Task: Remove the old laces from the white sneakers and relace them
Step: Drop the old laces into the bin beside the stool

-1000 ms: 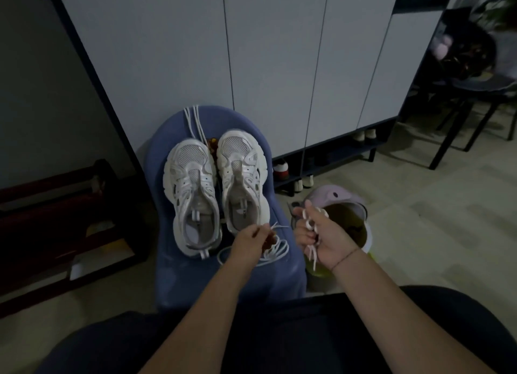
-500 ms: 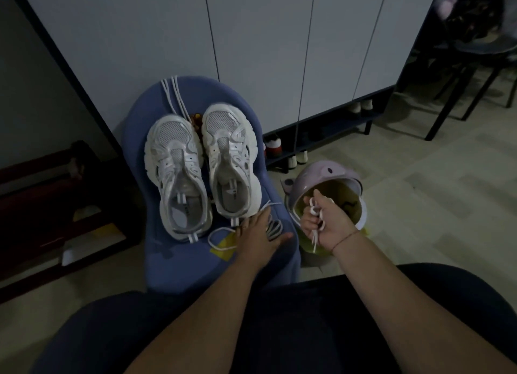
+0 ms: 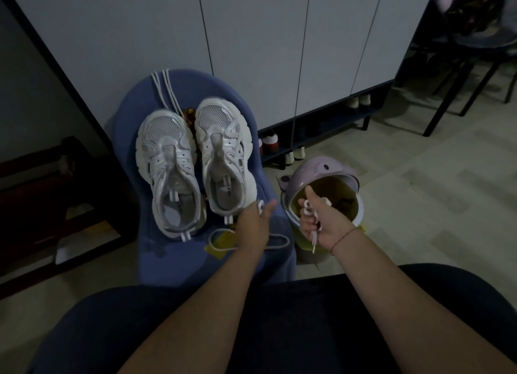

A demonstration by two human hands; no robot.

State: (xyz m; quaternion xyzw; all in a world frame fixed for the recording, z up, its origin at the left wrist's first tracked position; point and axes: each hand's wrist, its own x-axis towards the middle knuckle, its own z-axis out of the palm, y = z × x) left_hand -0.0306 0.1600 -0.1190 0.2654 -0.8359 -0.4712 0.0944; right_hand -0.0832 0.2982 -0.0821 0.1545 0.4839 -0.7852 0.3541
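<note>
Apparently unlacing is finished: the white sneakers (image 3: 221, 161) lie bare on the blue seat (image 3: 181, 261). The right hand (image 3: 324, 222) clenches a bunched lace (image 3: 309, 207) over the pink bin (image 3: 321, 166). Whether the left hand (image 3: 251, 225) grasps the loose lace (image 3: 279, 243) is unclear. Next, probably discard both.

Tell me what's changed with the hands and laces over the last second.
The left hand lowered the loose lace it was pinching onto the blue seat, then reached forward to the right-hand sneaker's heel; whether it still pinches the lace is unclear. The right hand still grips its bundled lace by the open bin. Both sneakers stayed put.
</note>
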